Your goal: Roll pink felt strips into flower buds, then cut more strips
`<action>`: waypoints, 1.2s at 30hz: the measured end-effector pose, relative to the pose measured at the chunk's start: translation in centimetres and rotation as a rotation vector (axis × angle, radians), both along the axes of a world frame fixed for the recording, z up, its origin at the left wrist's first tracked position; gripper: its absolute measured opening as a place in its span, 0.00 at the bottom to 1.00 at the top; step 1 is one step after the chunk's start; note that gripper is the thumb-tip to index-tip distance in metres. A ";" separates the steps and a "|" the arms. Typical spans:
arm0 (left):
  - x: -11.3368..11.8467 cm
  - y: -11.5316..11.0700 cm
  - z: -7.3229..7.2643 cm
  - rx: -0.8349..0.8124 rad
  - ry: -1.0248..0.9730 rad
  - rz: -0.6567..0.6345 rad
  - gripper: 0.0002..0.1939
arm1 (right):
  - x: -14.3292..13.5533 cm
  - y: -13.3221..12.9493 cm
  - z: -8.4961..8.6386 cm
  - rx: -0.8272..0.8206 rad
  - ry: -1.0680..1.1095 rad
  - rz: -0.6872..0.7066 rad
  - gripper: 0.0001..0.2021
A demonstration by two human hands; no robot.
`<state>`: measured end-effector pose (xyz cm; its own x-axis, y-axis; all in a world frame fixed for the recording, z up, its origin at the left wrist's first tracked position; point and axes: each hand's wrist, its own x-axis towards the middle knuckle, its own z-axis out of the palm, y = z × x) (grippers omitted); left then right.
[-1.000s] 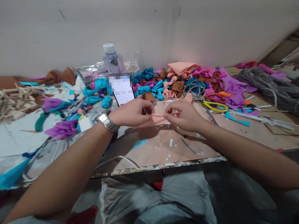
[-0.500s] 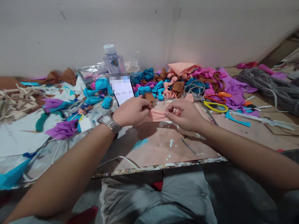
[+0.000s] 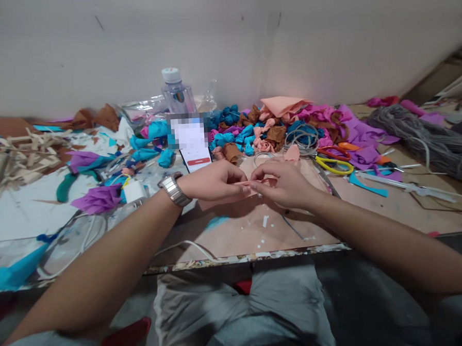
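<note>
A peach crepe paper piece (image 3: 211, 202) lies between my two hands, low over the work surface. My left hand (image 3: 216, 181), with a metal watch (image 3: 174, 189) on its wrist, pinches the paper's upper edge between thumb and fingers. Close beside it, my right hand (image 3: 288, 183) grips the same edge, its thumb and forefinger pressed together. My fingers cover part of the paper. Just beyond the right hand, a small peach paper piece (image 3: 292, 153) rests near a coil of wire (image 3: 302, 138).
Behind my hands stand a phone (image 3: 197, 150) and a clear bottle (image 3: 178, 95). Crumpled paper flowers (image 3: 246, 133) are heaped along the wall. Scissors (image 3: 333, 166), a glue gun stick (image 3: 394, 181) and grey wire bundles (image 3: 415, 137) lie right; wood sticks (image 3: 28, 152) lie left.
My hands have come closer together on the peach paper, and the left hand has turned flatter over it. More paper shows below the left hand. The phone's screen shows a red bar now.
</note>
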<state>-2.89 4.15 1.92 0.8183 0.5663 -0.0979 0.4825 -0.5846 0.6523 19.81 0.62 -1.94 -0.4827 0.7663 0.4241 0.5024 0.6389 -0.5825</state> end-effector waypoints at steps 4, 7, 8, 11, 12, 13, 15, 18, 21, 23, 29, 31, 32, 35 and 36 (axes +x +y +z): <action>0.2 -0.1 -0.2 -0.070 -0.031 0.008 0.22 | -0.1 0.0 0.0 0.022 0.033 -0.010 0.04; 0.2 -0.1 -0.1 -0.173 -0.065 0.002 0.22 | -0.2 0.0 0.1 0.061 0.036 -0.032 0.04; 0.2 -0.1 -0.1 -0.214 -0.077 0.002 0.21 | -0.2 -0.1 0.2 0.076 0.030 -0.034 0.03; 0.0 -0.1 0.1 -0.345 -0.115 0.015 0.18 | -0.2 -0.1 0.3 0.104 0.015 -0.016 0.02; 0.0 -0.1 0.1 -0.386 -0.129 0.022 0.18 | -0.2 -0.2 0.4 0.106 0.014 -0.009 0.03; 0.0 -0.1 0.2 -0.423 -0.143 0.028 0.17 | -0.2 -0.2 0.4 0.107 0.015 -0.004 0.03; 0.0 -0.2 0.2 -0.487 -0.169 0.038 0.16 | -0.2 -0.2 0.4 0.113 0.016 0.004 0.04; 0.0 -0.3 0.2 -0.558 -0.201 0.050 0.15 | -0.1 -0.1 0.4 0.144 0.014 0.019 0.04; 0.2 -0.5 0.2 -0.596 -0.225 0.087 0.16 | 0.0 -0.1 0.4 0.158 0.012 0.027 0.04; 0.4 -0.5 0.1 -0.605 -0.237 0.114 0.16 | 0.0 -0.1 0.5 0.144 0.005 0.020 0.04; 0.3 -0.3 0.0 -0.538 -0.209 0.134 0.14 | 0.0 -0.2 0.5 0.136 -0.011 -0.006 0.03; 0.2 -0.2 0.0 -0.486 -0.186 0.126 0.15 | 0.0 -0.1 0.5 0.142 -0.008 -0.010 0.02; 0.1 -0.2 0.0 -0.460 -0.173 0.121 0.15 | -0.1 -0.1 0.5 0.142 -0.006 -0.010 0.02; 0.1 -0.2 0.0 -0.409 -0.159 0.112 0.14 | -0.1 -0.1 0.4 0.144 -0.001 -0.017 0.02; 0.1 -0.2 0.0 -0.401 -0.165 0.114 0.14 | -0.1 -0.1 0.4 0.146 0.001 -0.023 0.02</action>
